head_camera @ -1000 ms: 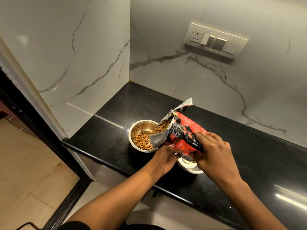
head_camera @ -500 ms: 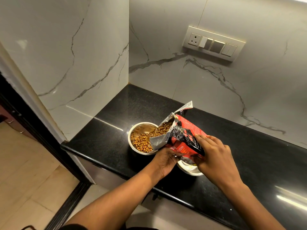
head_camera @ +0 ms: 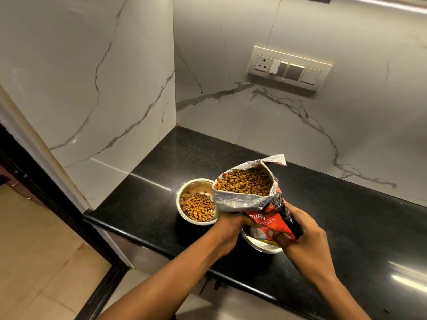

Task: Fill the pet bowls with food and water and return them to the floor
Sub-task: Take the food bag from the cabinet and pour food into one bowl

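Observation:
A steel bowl (head_camera: 184,192) holding brown kibble (head_camera: 200,207) stands near the front left of the black counter (head_camera: 147,199). Both hands hold a red and black puppy-food bag (head_camera: 268,221) with a silver lining, its open mouth facing up and full of kibble. My left hand (head_camera: 227,229) grips the bag's lower left side. My right hand (head_camera: 305,239) grips its lower right side. A second steel bowl (head_camera: 261,244) sits under the bag, mostly hidden; I cannot tell what it holds.
White marble-look walls close the counter's back and left side. A switch panel with a socket (head_camera: 288,68) is on the back wall. The counter's front edge drops to a tan tiled floor (head_camera: 34,262) at left, past a dark door frame (head_camera: 46,195).
The bag was tipped sideways, pouring kibble into the left bowl. Now it is turned upright with its mouth facing up, and the pouring has stopped.

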`<move>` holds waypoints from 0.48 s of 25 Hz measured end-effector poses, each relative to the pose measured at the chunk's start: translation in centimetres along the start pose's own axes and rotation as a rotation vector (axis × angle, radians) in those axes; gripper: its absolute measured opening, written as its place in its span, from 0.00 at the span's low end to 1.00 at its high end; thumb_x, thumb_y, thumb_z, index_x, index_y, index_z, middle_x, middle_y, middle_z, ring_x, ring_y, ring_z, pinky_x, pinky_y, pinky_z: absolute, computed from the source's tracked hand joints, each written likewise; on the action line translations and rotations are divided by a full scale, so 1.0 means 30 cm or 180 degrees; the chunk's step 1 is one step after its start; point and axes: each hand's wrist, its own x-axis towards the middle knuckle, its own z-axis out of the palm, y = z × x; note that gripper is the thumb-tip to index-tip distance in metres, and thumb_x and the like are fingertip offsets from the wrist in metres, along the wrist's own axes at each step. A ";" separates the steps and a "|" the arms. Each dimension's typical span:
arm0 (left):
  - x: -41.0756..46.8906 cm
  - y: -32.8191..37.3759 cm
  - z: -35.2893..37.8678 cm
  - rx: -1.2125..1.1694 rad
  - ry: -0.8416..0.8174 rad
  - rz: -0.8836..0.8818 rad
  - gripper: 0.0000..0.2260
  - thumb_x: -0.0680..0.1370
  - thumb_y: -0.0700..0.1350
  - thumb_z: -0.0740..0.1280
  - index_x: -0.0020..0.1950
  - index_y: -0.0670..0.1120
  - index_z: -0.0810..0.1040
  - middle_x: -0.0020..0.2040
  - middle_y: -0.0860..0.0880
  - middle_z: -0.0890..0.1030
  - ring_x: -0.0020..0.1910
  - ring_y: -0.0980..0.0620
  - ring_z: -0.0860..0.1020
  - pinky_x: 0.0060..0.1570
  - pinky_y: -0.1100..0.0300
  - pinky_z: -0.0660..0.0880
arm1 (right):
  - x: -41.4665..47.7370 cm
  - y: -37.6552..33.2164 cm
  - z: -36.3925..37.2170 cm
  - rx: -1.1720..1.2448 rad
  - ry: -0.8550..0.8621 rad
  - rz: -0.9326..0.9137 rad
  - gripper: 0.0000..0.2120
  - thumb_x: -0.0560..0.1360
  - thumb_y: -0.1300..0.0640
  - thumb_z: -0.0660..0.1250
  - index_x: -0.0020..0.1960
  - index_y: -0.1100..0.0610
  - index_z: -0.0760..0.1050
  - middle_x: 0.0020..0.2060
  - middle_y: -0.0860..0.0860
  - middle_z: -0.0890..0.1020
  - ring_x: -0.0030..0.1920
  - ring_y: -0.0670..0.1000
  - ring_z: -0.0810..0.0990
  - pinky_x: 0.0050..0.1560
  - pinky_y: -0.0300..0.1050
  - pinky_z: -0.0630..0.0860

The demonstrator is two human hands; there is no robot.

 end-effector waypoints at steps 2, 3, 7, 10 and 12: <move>-0.005 0.026 0.006 0.0349 0.0116 0.0080 0.35 0.58 0.28 0.75 0.67 0.32 0.79 0.58 0.37 0.88 0.62 0.36 0.85 0.66 0.40 0.81 | -0.020 -0.002 0.022 0.0456 0.0137 0.0216 0.41 0.64 0.63 0.89 0.72 0.45 0.79 0.62 0.45 0.86 0.62 0.48 0.86 0.64 0.60 0.84; -0.010 0.045 0.010 0.0527 0.0177 0.0135 0.38 0.57 0.28 0.76 0.69 0.32 0.77 0.60 0.36 0.87 0.62 0.37 0.85 0.65 0.40 0.82 | -0.027 -0.006 0.034 0.0660 0.0225 0.0317 0.38 0.64 0.61 0.89 0.70 0.45 0.80 0.61 0.45 0.87 0.61 0.48 0.87 0.63 0.60 0.85; -0.057 0.155 0.065 0.1371 0.0096 0.0717 0.31 0.57 0.33 0.77 0.61 0.43 0.84 0.55 0.45 0.90 0.56 0.47 0.87 0.56 0.50 0.86 | -0.032 -0.030 0.047 0.1406 0.0503 0.0629 0.33 0.60 0.55 0.89 0.64 0.48 0.84 0.53 0.45 0.91 0.52 0.46 0.90 0.52 0.44 0.88; -0.117 0.273 0.130 0.2076 -0.0188 0.1043 0.35 0.59 0.39 0.83 0.66 0.51 0.82 0.60 0.48 0.88 0.61 0.49 0.86 0.62 0.47 0.84 | -0.007 -0.064 0.015 0.2029 0.0736 0.0765 0.32 0.55 0.61 0.88 0.57 0.49 0.84 0.48 0.45 0.92 0.47 0.48 0.92 0.41 0.35 0.85; -0.152 0.369 0.185 0.2346 -0.0343 0.1184 0.42 0.58 0.45 0.87 0.70 0.56 0.78 0.65 0.46 0.84 0.64 0.48 0.84 0.64 0.47 0.83 | 0.016 -0.093 -0.024 0.2287 0.0826 0.0754 0.34 0.53 0.63 0.87 0.57 0.51 0.84 0.47 0.49 0.92 0.46 0.51 0.92 0.40 0.37 0.85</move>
